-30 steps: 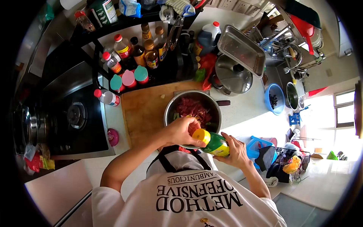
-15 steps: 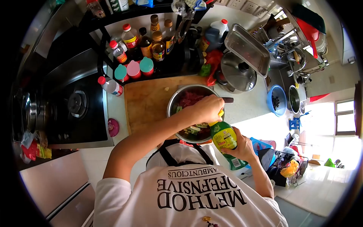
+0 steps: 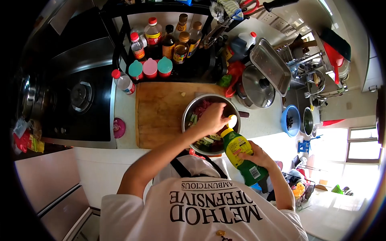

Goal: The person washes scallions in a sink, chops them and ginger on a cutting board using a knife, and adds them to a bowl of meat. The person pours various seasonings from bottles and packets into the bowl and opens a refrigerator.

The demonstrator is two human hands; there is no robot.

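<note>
**A:** ok so where's the green bottle at?

**B:** Tilted over the near right edge of the metal pot, neck toward the pot. The right hand is wrapped round its body, fingers closed on it, pretty solid grip imo.

**A:** and the other hand?

**B:** Left hand is over the pot, fingers bunched up right at the yellow cap. Can't tell if they're actually pinching it, or how far open they are, tbh.

**A:** what's in the pot?

**B:** Red chunks, looks like raw meat, plus some pale green slices. Dark handle pokes out to the right.

**A:** and around it?

**B:** Wooden board on the left, three lidded jars behind that, two teal lids and one pink. Sauce bottles behind the jars. Red-capped bottle is just off the board's left side, then the stove beyond it.

**A:** right side?

**B:** Pot with a glass lid, a metal tray slanting over it, and a blue basin farther out.
</note>
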